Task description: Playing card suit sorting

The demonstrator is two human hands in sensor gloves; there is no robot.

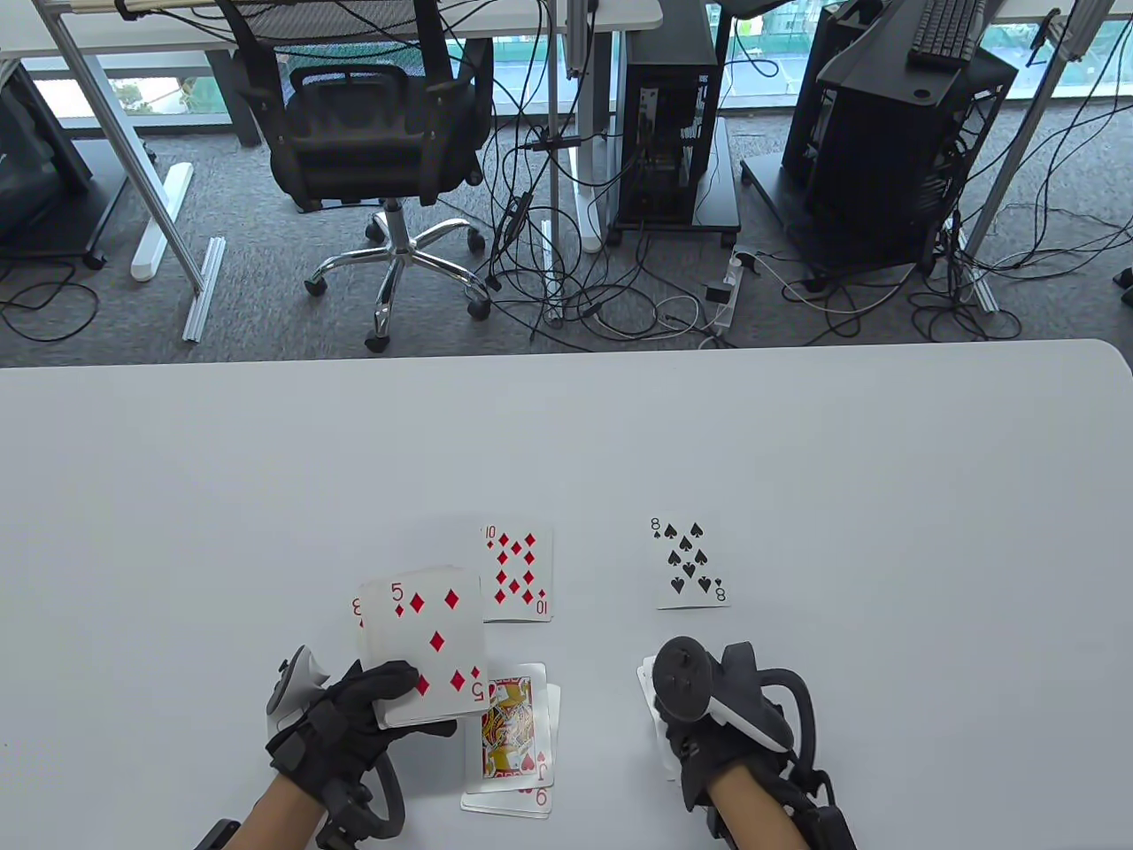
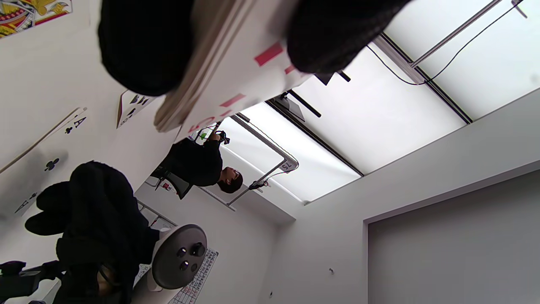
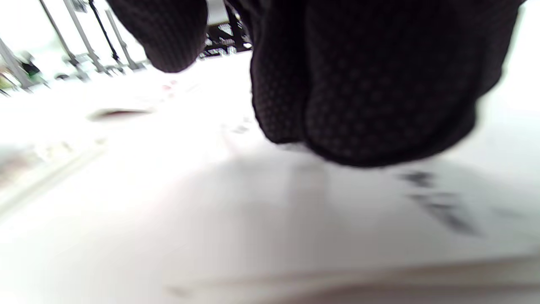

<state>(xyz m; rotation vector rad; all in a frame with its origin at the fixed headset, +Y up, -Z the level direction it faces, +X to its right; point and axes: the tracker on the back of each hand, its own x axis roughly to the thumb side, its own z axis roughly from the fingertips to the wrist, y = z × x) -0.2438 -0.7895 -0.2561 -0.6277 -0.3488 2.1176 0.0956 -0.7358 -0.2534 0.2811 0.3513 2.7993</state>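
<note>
Fingers of the left hand curl round a face-up deck, five of diamonds on top, held above the counter. The right hand lies palm-down on the clubs pile, ace of clubs visible in the left wrist view; its fingertips rest flat on that card, apparently releasing it. Step in hand, as judged: laying a club down. Next, the five belongs on the ten of diamonds. The eight of spades lies apart at right; the jack of hearts tops a pile beneath the deck. Nothing blocks the diamond pile.
</note>
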